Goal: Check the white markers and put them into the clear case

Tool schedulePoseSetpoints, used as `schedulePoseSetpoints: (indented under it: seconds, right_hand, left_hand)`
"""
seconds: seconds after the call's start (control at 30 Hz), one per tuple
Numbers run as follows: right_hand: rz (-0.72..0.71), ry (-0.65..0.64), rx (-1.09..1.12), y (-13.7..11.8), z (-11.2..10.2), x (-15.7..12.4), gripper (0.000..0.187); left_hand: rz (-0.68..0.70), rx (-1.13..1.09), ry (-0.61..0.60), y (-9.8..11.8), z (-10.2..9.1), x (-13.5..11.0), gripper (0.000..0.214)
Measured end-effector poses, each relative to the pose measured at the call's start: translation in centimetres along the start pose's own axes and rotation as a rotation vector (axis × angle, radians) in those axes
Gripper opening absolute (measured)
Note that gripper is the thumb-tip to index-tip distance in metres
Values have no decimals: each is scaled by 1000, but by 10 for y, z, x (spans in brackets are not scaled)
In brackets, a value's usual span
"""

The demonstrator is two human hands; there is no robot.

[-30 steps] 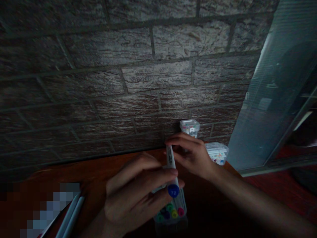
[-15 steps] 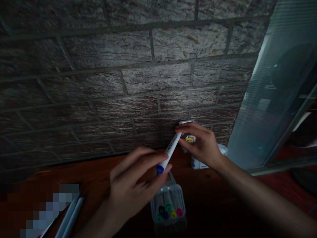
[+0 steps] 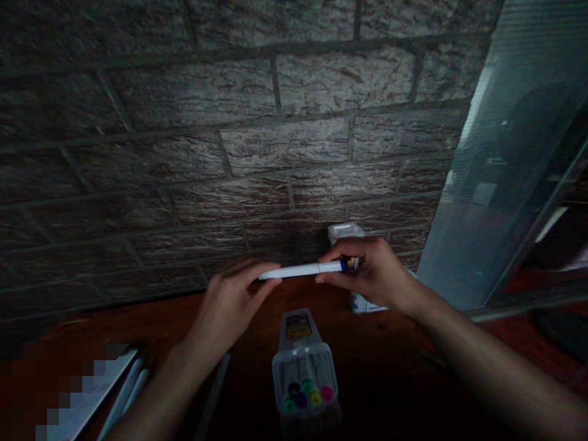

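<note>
Between both hands a white marker (image 3: 298, 270) with a blue end is held nearly level above the wooden surface. My left hand (image 3: 232, 294) pinches its plain white end between thumb and fingers. My right hand (image 3: 367, 272) grips the other end close to the blue band, thumb below and fingers above. Under the marker, a clear plastic case (image 3: 303, 352) lies with its open mouth toward me. Several markers (image 3: 307, 395) with green, black, purple, yellow and pink ends show inside it.
A brick wall (image 3: 275, 147) rises behind the wooden table (image 3: 151, 318). Another clear container (image 3: 345, 230) and a plastic-wrapped pack (image 3: 365, 304) stand behind my right hand. Pale markers (image 3: 124, 392) lie at the lower left beside a white sheet (image 3: 96, 398). A glass panel (image 3: 463, 202) stands at the right.
The marker has swung from a slant to nearly level, and its blue end has passed from my left hand's side to my right. My left hand has shifted to the plain end.
</note>
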State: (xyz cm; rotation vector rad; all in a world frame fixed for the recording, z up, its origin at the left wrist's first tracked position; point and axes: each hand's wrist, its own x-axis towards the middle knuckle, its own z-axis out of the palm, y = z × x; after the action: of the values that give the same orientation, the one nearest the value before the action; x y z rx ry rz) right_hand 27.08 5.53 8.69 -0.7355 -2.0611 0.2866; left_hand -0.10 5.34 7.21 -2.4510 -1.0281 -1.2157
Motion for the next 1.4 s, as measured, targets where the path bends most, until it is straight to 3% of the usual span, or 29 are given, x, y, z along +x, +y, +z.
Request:
schedulePoseSetpoints:
  seconds: [0.13, 0.27, 0.5, 0.73, 0.87, 1.13, 1.4]
  right_hand:
    - [24, 2, 161, -15, 7, -3, 18]
    - [-25, 4, 193, -29, 12, -8, 14]
    - [-188, 0, 85, -46, 13, -11, 14]
    - [-280, 13, 172, -58, 13, -13, 25]
    - [-295, 48, 164, -60, 18, -13, 22]
    - [-312, 97, 154, -62, 21, -14, 17]
    - [-358, 113, 158, -62, 18, -15, 25]
  left_hand:
    - [-70, -51, -116, 1, 11, -4, 14]
    - [-47, -127, -140, 11, 17, -6, 9]
    - [77, -268, -23, 32, 10, -3, 11]
    - [129, -282, 98, 35, 6, -5, 7]
    - [129, -252, 149, 37, 5, -5, 3]
    - [149, -231, 190, 42, 6, -5, 6]
    - [179, -252, 212, 43, 3, -3, 6]
